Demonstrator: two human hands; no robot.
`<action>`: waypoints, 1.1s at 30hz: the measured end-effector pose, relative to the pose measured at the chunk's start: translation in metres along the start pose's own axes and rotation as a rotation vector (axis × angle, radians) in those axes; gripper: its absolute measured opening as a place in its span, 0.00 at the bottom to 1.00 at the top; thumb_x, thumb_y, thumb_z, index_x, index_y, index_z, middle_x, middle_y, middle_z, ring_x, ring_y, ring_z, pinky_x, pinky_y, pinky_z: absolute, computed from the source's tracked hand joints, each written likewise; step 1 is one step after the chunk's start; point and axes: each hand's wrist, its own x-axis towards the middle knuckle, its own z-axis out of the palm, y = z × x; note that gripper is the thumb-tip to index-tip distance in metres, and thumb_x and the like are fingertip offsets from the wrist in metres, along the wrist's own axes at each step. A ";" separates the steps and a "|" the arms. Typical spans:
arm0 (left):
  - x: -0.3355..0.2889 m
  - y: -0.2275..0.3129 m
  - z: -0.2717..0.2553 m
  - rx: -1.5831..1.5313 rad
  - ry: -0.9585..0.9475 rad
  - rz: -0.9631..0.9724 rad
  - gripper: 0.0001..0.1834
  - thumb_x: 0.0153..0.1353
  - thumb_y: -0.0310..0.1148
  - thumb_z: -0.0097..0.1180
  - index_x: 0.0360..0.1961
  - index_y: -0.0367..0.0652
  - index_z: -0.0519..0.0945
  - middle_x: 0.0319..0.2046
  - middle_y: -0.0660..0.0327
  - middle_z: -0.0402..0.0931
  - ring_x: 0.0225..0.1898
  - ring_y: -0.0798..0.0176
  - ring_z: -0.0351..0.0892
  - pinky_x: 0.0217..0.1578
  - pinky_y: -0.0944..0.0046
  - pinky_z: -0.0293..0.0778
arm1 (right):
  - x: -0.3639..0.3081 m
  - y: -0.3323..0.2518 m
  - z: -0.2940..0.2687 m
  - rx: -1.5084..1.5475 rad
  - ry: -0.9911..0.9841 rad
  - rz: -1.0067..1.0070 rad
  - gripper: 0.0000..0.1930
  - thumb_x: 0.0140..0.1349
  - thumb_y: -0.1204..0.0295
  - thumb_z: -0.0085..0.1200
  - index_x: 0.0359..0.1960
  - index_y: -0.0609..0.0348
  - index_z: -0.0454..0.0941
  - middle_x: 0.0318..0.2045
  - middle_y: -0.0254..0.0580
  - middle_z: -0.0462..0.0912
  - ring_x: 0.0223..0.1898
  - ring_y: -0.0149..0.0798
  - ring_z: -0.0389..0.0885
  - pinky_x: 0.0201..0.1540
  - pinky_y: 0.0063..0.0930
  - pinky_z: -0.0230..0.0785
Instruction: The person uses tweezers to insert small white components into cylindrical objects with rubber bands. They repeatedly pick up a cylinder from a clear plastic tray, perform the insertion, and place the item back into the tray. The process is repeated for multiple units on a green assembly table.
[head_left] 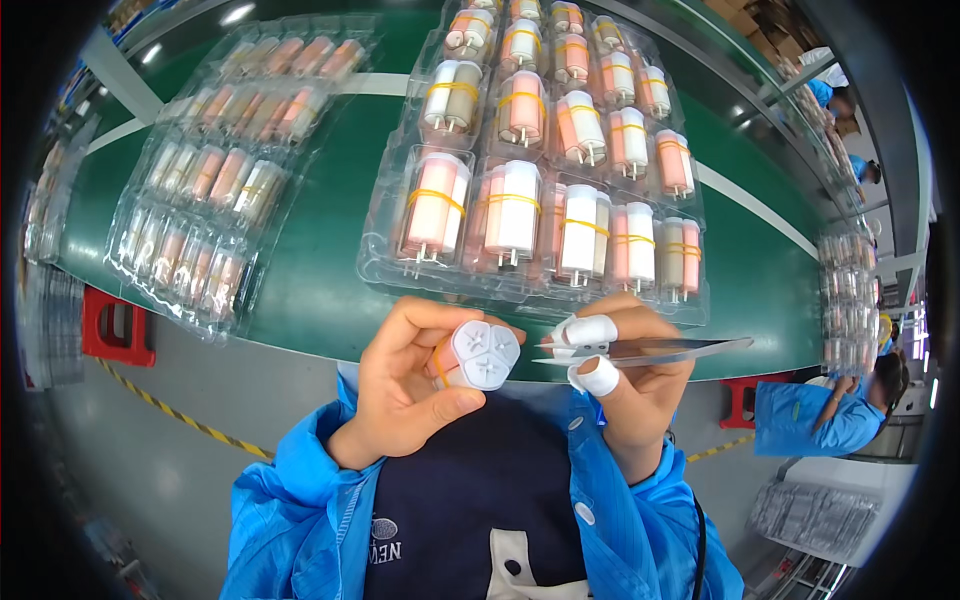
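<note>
You've got the bundle point(484, 357) in your left hand point(400, 372), tweezers point(712, 350) in your right hand point(640, 380), loaded trays point(372, 266) ahead on the table point(310, 250), more trays point(207, 322) off left.

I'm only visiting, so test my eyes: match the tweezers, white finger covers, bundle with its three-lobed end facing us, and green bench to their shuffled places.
1. Tweezers
2. White finger covers
3. Bundle with three-lobed end
4. Green bench

A. In the left hand
B. Beneath the clear trays
C. In the right hand's grip
D. Worn over fingertips

Pairs: 1-C, 2-D, 3-A, 4-B
</note>
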 end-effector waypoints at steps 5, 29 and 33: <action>0.001 -0.002 -0.004 -0.129 -0.010 -0.031 0.33 0.57 0.45 0.64 0.54 0.36 0.63 0.44 0.37 0.75 0.42 0.56 0.79 0.41 0.59 0.77 | 0.002 0.002 0.003 -0.030 -0.043 -0.017 0.12 0.49 0.79 0.64 0.37 0.68 0.81 0.32 0.49 0.82 0.33 0.37 0.80 0.35 0.27 0.72; -0.001 -0.005 -0.007 -0.317 -0.083 -0.145 0.34 0.60 0.49 0.57 0.57 0.34 0.65 0.40 0.44 0.75 0.39 0.59 0.76 0.39 0.64 0.71 | -0.006 -0.002 0.008 -0.046 -0.063 -0.087 0.13 0.47 0.79 0.66 0.36 0.67 0.81 0.32 0.52 0.84 0.33 0.41 0.83 0.34 0.29 0.75; -0.001 -0.009 -0.006 -0.183 -0.102 0.012 0.30 0.58 0.39 0.62 0.56 0.34 0.66 0.45 0.46 0.73 0.46 0.57 0.75 0.46 0.61 0.72 | -0.007 -0.002 0.012 -0.051 0.001 -0.084 0.12 0.48 0.81 0.64 0.36 0.68 0.81 0.32 0.53 0.84 0.34 0.40 0.83 0.35 0.28 0.75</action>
